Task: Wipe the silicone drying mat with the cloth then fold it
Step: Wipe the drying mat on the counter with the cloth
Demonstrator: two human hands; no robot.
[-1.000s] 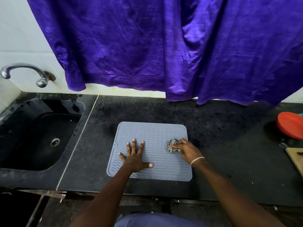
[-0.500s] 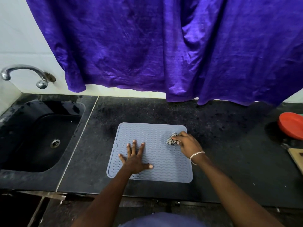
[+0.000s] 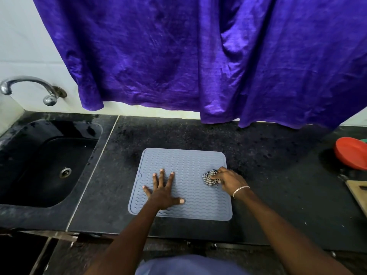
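Fingers [image 3: 215, 176] of the right hand [image 3: 228, 180] clutch the bunched cloth [image 3: 209, 177], now drawn back down the mat's [image 3: 184, 161] right edge from half a second ago. Left hand [image 3: 162, 192] stays splayed flat, pinning the mat to the desk [image 3: 268, 205]; wiping continues, folding not yet begun.

A grey silicone mat [image 3: 184, 171] lies flat on the dark desk [image 3: 258, 155], right of the black sink [image 3: 45, 167]. The left hand [image 3: 163, 192] presses flat on it, fingers spread. The right hand [image 3: 228, 180] bunches a checked cloth [image 3: 208, 176] against the mat's right side. A purple curtain [image 3: 198, 56] hangs behind
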